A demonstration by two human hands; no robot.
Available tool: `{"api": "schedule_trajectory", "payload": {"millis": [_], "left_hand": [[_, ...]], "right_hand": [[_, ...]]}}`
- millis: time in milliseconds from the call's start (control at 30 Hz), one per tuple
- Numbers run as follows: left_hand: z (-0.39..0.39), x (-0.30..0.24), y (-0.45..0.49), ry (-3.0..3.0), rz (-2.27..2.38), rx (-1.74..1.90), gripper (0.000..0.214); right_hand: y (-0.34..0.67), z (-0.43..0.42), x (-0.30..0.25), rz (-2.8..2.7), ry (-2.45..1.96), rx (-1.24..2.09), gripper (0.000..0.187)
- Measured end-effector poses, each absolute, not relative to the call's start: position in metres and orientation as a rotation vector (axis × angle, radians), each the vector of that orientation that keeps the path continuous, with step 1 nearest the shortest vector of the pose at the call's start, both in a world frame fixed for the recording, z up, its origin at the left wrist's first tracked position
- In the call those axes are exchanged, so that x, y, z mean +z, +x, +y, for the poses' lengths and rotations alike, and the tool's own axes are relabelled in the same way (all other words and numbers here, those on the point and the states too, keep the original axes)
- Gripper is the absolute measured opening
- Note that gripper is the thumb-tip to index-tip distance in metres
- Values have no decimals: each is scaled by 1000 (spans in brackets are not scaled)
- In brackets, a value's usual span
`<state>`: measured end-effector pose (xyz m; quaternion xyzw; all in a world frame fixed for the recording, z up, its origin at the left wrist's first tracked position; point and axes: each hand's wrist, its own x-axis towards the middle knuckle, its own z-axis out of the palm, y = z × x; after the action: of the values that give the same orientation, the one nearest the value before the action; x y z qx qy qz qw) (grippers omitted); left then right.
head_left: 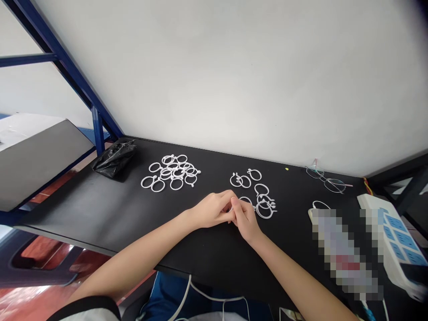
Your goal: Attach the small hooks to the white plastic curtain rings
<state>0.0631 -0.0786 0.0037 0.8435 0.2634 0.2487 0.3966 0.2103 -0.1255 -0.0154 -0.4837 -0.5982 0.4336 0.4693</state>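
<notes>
My left hand (pixel 213 208) and my right hand (pixel 246 218) meet at the middle of the black table (pixel 100 214), fingers curled together and pinching a small white plastic ring that is mostly hidden between them. A pile of several white rings (pixel 172 172) lies to the far left of my hands. A smaller scatter of white rings (pixel 259 194) lies just beyond and to the right of my right hand, nearly touching it.
A crumpled black plastic bag (pixel 114 159) sits at the table's back left corner. Wire-framed glasses (pixel 326 179) lie at the back right. A white power strip (pixel 394 240) and a blurred object (pixel 344 252) occupy the right end. Blue steel frame (pixel 96 127) rises at left.
</notes>
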Motion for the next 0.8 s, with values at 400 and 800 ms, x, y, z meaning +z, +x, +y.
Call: {"api": "schedule_trajectory", "payload": {"millis": [400,800], "left_hand": [[-51,8,45,2077,1061,907,22],[4,-18,-4,2553,1374,780,15]], "right_hand": [[211,-124,-11,-1478,-1273,710,20],[232,-106,-26,-2027,-1608,214,48]]}}
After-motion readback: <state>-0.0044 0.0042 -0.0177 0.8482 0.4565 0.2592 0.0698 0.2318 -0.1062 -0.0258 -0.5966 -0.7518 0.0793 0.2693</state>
